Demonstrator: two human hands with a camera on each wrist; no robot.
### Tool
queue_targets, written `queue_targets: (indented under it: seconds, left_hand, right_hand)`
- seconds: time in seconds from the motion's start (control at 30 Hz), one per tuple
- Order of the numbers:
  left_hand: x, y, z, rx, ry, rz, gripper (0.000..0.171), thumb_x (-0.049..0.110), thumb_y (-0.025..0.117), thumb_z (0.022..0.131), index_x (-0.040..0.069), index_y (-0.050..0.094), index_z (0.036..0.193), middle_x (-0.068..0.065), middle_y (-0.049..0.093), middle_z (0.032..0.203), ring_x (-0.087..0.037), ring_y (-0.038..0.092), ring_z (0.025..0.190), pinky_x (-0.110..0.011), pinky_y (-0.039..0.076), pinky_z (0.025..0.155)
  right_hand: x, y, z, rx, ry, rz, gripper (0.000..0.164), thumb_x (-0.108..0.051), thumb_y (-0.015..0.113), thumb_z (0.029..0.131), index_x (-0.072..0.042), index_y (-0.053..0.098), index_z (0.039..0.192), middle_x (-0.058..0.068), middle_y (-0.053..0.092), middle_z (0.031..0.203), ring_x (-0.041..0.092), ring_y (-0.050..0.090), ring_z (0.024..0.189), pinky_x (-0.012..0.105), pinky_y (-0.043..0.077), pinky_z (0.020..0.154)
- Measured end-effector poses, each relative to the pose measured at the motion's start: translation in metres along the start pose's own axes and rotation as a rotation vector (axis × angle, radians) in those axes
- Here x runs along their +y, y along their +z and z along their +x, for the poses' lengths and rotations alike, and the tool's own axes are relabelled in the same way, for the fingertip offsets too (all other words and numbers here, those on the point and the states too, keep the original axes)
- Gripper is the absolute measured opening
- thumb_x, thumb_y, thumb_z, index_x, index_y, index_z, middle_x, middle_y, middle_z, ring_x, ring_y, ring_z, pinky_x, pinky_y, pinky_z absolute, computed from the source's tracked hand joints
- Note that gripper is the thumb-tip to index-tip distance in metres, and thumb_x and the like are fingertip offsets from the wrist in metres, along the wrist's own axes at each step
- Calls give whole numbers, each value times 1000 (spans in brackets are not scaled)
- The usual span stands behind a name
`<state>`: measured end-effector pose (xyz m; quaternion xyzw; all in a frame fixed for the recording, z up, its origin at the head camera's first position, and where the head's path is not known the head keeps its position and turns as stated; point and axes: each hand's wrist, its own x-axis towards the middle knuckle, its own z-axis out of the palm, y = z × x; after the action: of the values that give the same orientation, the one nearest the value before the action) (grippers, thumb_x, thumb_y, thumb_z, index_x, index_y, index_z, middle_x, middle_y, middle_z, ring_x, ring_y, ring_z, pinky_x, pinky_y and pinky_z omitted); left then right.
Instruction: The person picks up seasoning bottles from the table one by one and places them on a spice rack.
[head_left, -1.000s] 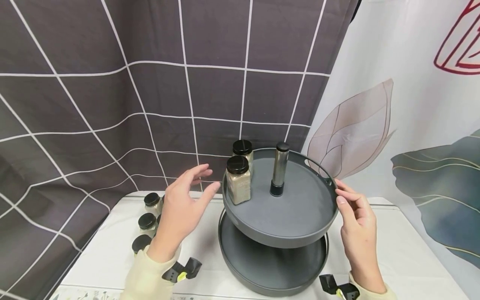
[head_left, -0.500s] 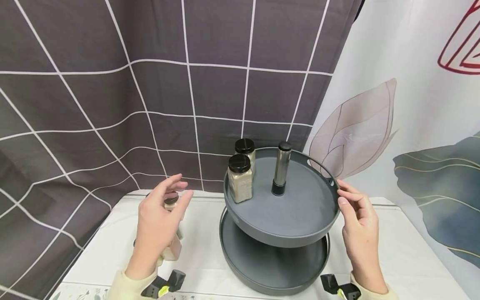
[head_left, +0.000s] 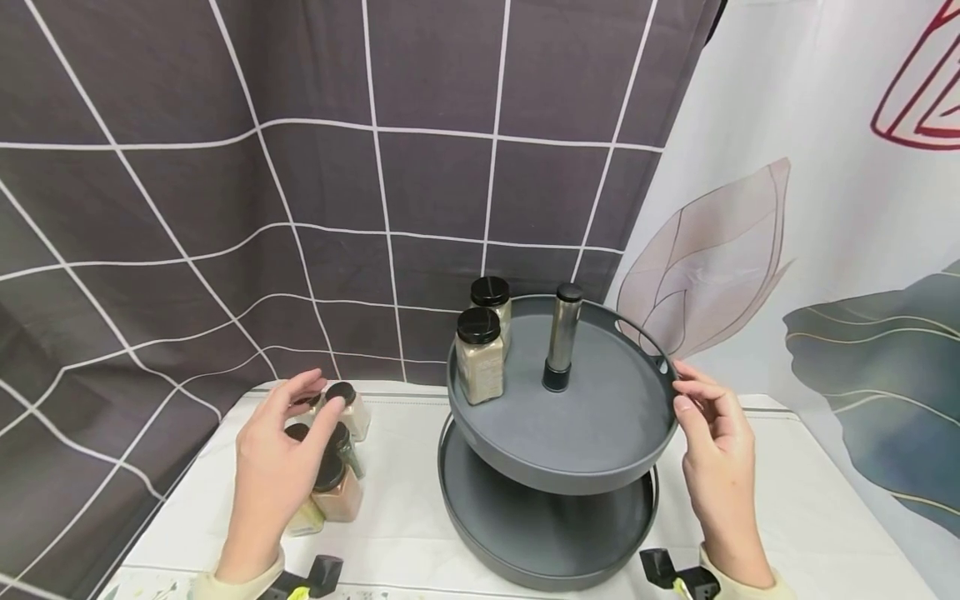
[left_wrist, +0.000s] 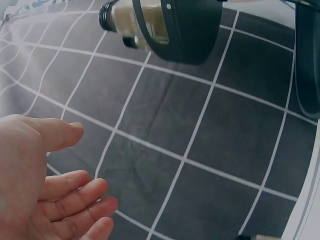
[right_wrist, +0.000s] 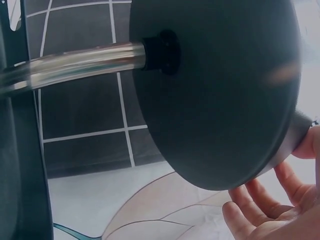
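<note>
A dark grey two-tier round tray [head_left: 600,433] stands on the table, its tiers joined by a metal post [right_wrist: 90,67]. My right hand [head_left: 716,454] holds the upper tier's rim beside a handle cut-out, thumb and fingertips at the edge. Two black-lidded square spice jars, the nearer one [head_left: 480,367] in front of the other [head_left: 501,321], stand upright at the left of the upper tier. My left hand [head_left: 277,467] hovers over several more spice jars, among them one with reddish contents [head_left: 339,498]; its fingers are spread, with nothing in them in the left wrist view. It partly hides the jars.
A short metal handle with black ends [head_left: 562,337] rises from the upper tier's middle. The lower tier [head_left: 547,533] juts out towards me. A grey checked curtain [head_left: 315,183] hangs behind the white table [head_left: 397,467], with a white patterned one [head_left: 817,250] on the right.
My left hand has moved left and down from beside the upper tier to the jars on the table. The right hand and the tray have stayed in place.
</note>
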<state>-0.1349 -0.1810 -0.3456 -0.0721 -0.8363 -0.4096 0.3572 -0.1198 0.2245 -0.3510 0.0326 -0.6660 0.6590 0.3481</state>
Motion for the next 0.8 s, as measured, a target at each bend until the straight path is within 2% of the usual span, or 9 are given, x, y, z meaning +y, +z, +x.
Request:
queue_targets:
  seconds: [0.17, 0.47, 0.53, 0.7, 0.77, 0.8]
  left_hand:
    - [-9, -7, -4, 4, -55, 37, 35, 10, 75, 90, 2, 67, 123, -8, 70, 115, 5, 55, 107, -6, 43, 90]
    - [-23, -18, -14, -1, -169, 108, 37, 17, 75, 91, 5, 67, 125, -9, 69, 119, 13, 50, 106, -2, 39, 89]
    - [-27, -20, -17, -14, -199, 131, 38, 19, 75, 91, 5, 66, 126, -10, 68, 120, 6, 53, 107, -1, 37, 89]
    - [-38, -28, -22, -74, -267, 197, 42, 26, 73, 94, 4, 65, 129, -14, 68, 121, -24, 61, 110, -3, 37, 86]
    - [-43, -30, -24, -93, -279, 218, 43, 28, 72, 94, 4, 64, 129, -15, 68, 121, -28, 62, 108, -5, 39, 85]
    - [-46, -31, -24, -99, -285, 228, 43, 29, 71, 94, 4, 65, 129, -16, 68, 121, -25, 62, 107, -5, 39, 85]
  right_hand:
    - [0, 1, -1, 2, 23, -35, 19, 4, 48, 102, 10, 58, 116, 11, 59, 134, 17, 55, 123, 16, 44, 101]
    - [-1, -1, -1, -21, 41, -82, 36, 2, 46, 103, 4, 56, 137, 6, 60, 134, 13, 57, 123, 14, 46, 99]
    - [-1, -1, -1, -31, 35, -92, 37, 2, 46, 103, 2, 56, 138, 6, 60, 136, 13, 57, 124, 14, 45, 100]
    - [0, -2, 0, -47, 22, -148, 38, 1, 47, 103, -1, 58, 139, 5, 58, 141, 10, 56, 126, 13, 44, 101]
    - [-1, -2, 0, -53, 24, -165, 39, 1, 47, 103, -3, 57, 140, 5, 57, 143, 10, 55, 126, 12, 43, 101]
    - [-1, -1, 0, -56, 24, -173, 40, 1, 46, 103, -4, 57, 141, 5, 57, 144, 10, 54, 127, 12, 43, 101]
